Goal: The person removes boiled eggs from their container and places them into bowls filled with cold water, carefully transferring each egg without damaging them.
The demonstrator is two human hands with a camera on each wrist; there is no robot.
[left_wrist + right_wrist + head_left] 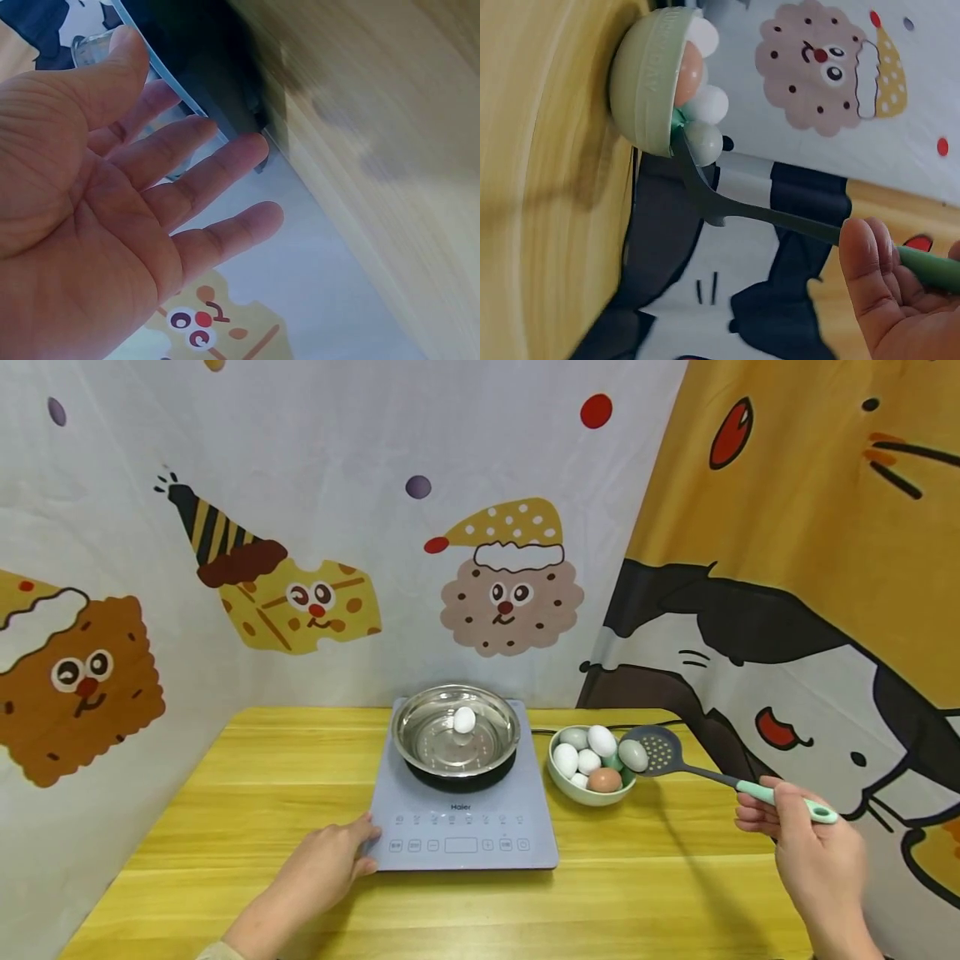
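My right hand (817,852) grips the green handle of a dark grey slotted skimmer (661,752). At the bowl's right rim, a pale greenish egg (633,756) sits at the edge of the skimmer's head. The light green bowl (592,797) holds several white and pale eggs and one brown egg (604,779). With fingers extended, my left hand (322,860) touches the left edge of the induction cooker (465,852). On the cooker stands a steel pan (427,760) with one white egg (464,720) in it.
The wooden table (225,793) carries the cooker and bowl. A black cord (543,732) runs behind the bowl along the table's back. A cartoon-printed curtain (405,610) hangs close behind the table and along its sides.
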